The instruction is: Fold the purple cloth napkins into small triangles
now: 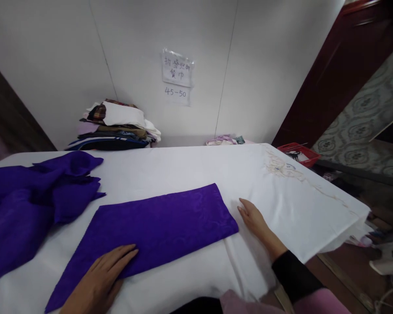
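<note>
A purple cloth napkin [170, 222] with a faint woven pattern lies folded over on the white tablecloth [196, 170] in front of me. My left hand [108, 270] rests on its lower left part, palm down, fingers stretched out together toward the right. Just past the napkin's right edge, my right hand [253, 218] is beside it over the white cloth, apart from the purple fabric. Its fingers are extended and hold nothing. At the left lies a crumpled heap of purple cloth [29, 209].
Folded clothes [118, 126] are stacked along the wall behind the table, with a smaller fabric pile [224, 140] farther right. A red basket [299, 155] stands off the far right corner. A handwritten paper sign [177, 69] hangs on the wall.
</note>
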Demonstrator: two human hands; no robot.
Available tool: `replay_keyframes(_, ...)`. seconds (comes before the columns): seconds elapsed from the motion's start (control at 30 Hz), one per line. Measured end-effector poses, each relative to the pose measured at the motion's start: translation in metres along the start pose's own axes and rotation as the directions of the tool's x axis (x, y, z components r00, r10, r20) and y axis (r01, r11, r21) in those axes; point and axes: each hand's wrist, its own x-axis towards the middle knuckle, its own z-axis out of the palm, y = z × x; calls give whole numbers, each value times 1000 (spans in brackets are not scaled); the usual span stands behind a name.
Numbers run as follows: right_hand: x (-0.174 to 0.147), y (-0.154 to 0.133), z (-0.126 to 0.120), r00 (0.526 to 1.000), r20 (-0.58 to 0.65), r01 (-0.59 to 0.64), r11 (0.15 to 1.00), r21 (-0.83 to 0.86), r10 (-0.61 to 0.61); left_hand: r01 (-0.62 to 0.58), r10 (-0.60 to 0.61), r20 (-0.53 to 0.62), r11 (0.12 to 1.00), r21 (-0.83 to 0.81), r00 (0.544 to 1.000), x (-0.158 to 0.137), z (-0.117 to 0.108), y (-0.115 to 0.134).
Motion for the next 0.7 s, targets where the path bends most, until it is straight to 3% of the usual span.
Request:
replay_keyframes(0.17, -7, 42, -10, 984, 161, -18, 945, -327, 74, -44, 45, -37, 998, 46, 998, 3, 7, -1)
replay_keyframes(0.23, -29, 66, -25, 974, 153, -78, 885, -459, 165, -35, 36, -23, 999, 42, 999, 0, 9, -2)
replay_keyframes(0.3, -54, 92, -42, 944, 62, -235, 791, -565, 325, -4, 3, 6, 1000, 28, 1000, -3, 10, -3)
replay_keyframes(0.43, -92, 133, -70, 894, -17, -351, 680, -644, 447, 42, -42, 66, 999, -1, 997, -4, 11, -6)
replay_keyframes(0.57, -105, 154, -92, 865, -71, -416, 629, -657, 497, 22, -21, 47, 1000, -14, 999, -8, 22, -16)
replay_keyframes(0.7, -106, 163, -118, 767, -128, -569, 574, -589, 629, 34, -34, 9, 999, 24, 999, -12, 40, -26)
